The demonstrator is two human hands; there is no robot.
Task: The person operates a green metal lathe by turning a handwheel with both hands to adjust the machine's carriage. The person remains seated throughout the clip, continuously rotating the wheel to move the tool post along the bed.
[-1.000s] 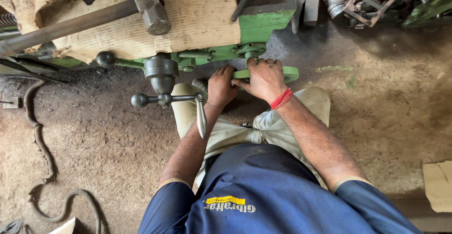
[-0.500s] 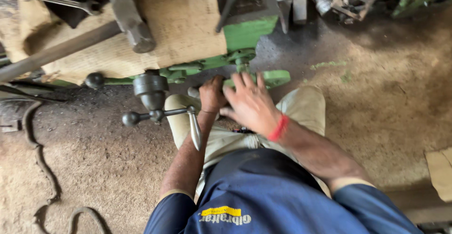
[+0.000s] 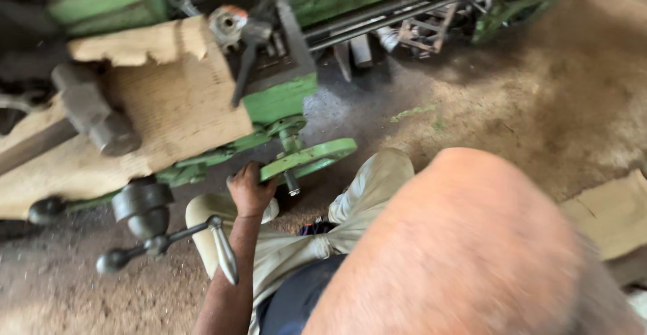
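Observation:
My left hand (image 3: 249,190) is closed on the near rim of a green handwheel (image 3: 310,158) that sticks out from the front of a green machine (image 3: 280,99). The left forearm reaches up from the bottom of the head view, past a grey lever with ball ends (image 3: 162,244). A large blurred stretch of my right arm (image 3: 465,254) fills the lower right, very close to the camera. The right hand itself is hidden. My knees in pale trousers (image 3: 367,187) sit just below the wheel.
A torn sheet of cardboard (image 3: 168,106) lies over the machine, with a heavy grey metal bar (image 3: 91,116) resting on it. Screw rods and metal parts (image 3: 418,32) run along the machine at the top. Another cardboard piece (image 3: 606,214) lies on the dirt floor at right.
My right hand has come off the handwheel, and the arm has swung up close to the camera. The left hand stays at the wheel. The view has shifted and tilted.

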